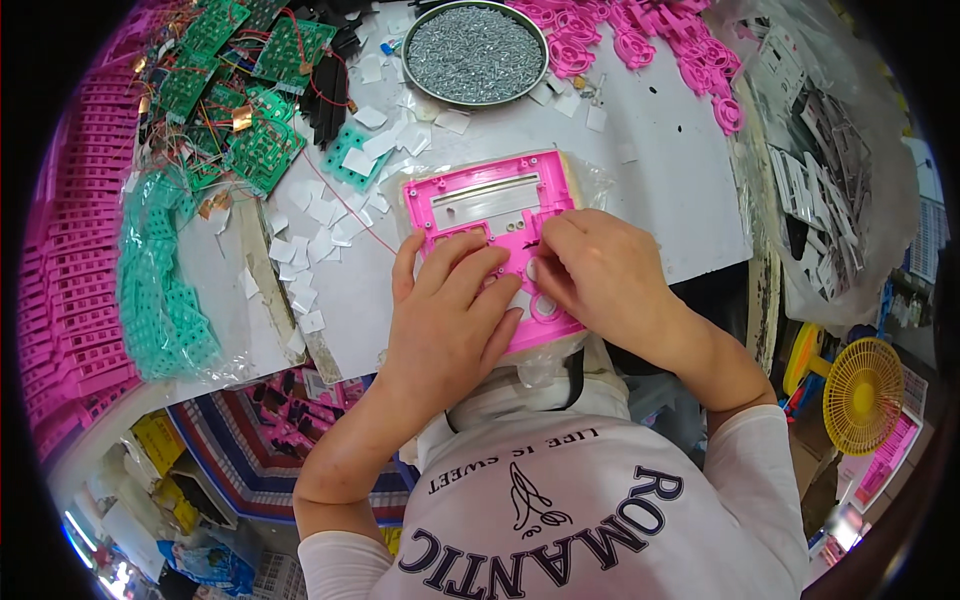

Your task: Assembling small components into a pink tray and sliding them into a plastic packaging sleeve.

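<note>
A pink plastic casing (507, 242) with a rectangular window lies on a plastic-wrapped pad (577, 185) at the table's front edge. My left hand (445, 310) rests over its left side, fingers spread and touching the plastic. My right hand (610, 275) is at the casing's right side, thumb and fingertips pinched together low over it. A small dark piece (531, 244) shows beside those fingertips. Whatever the pinch holds is hidden by the fingers. Near the right thumb, a round opening (543, 305) shows in the casing.
A round tin of small metal screws (476, 55) stands at the back. Green circuit boards (265, 150) with wires, white paper pieces (320, 210) and bagged teal pads (165, 290) lie left. Pink parts (635, 45) sit back right, a bag of grey-white parts (820, 190) far right.
</note>
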The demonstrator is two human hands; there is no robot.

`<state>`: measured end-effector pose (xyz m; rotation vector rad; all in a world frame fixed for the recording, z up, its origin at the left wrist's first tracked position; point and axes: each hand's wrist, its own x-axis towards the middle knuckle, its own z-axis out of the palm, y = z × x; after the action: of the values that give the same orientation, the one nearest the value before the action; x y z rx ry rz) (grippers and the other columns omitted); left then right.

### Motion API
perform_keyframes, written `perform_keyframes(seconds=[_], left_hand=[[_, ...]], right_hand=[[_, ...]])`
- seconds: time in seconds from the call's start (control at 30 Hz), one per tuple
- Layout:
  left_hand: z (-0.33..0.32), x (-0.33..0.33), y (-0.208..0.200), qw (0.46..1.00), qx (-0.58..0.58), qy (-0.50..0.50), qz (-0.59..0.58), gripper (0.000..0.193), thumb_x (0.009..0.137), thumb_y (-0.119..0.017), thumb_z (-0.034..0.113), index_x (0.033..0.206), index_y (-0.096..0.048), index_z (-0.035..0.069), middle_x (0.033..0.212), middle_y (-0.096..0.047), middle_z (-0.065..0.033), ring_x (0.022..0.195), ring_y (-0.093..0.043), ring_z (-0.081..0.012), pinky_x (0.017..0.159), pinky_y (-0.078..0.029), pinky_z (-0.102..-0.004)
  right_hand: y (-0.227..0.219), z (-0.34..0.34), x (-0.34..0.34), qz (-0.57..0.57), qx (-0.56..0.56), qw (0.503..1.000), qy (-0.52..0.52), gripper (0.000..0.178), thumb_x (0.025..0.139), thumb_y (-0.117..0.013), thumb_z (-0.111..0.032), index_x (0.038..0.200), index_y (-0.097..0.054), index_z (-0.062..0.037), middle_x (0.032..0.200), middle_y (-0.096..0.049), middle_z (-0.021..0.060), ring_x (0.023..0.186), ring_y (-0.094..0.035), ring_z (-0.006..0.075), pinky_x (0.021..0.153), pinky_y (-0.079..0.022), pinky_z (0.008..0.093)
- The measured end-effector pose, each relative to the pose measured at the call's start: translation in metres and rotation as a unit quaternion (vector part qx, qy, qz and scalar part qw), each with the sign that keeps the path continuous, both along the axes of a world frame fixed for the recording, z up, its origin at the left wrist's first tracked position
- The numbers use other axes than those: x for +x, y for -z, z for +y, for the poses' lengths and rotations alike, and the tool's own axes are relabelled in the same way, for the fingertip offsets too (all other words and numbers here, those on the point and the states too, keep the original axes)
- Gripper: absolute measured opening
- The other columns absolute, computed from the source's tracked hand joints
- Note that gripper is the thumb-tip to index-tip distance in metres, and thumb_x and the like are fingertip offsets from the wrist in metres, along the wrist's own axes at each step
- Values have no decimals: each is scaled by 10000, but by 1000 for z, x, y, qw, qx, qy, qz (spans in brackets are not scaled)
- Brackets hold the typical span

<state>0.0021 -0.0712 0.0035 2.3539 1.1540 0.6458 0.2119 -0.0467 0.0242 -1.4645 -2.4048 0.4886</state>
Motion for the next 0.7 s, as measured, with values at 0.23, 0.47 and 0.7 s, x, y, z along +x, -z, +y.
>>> perform_keyframes(seconds=[0.23,0.47,0.7], left_hand=[[1,-2,-3,1000,0,5,-2,318,782,-771,166,1085,-695,109,1211,-639,-66,1251,-550,-297,1149,-245,-570],[50,-4,-17,997,36,32,-53,281,797,-767,144,1055,-683,73,1146,-664,-87,1044,-634,-322,938,-463,-474],[189,13,16,960,268,-79,29,153,862,-698,212,934,-735,83,863,-686,-116,859,-678,-296,730,-476,-487]], right_hand=[[-1,-1,-2,-4,-41,999,27,155,867,-673,-158,906,-591,-32,791,-647,130,746,-662,340,628,-533,456],[-3,-1,3,32,-66,997,34,158,866,-672,-159,899,-577,-37,793,-649,131,736,-661,338,616,-521,452],[-38,33,26,193,-53,971,130,175,829,-762,-132,919,-630,-62,740,-622,38,670,-601,157,644,-494,295]])
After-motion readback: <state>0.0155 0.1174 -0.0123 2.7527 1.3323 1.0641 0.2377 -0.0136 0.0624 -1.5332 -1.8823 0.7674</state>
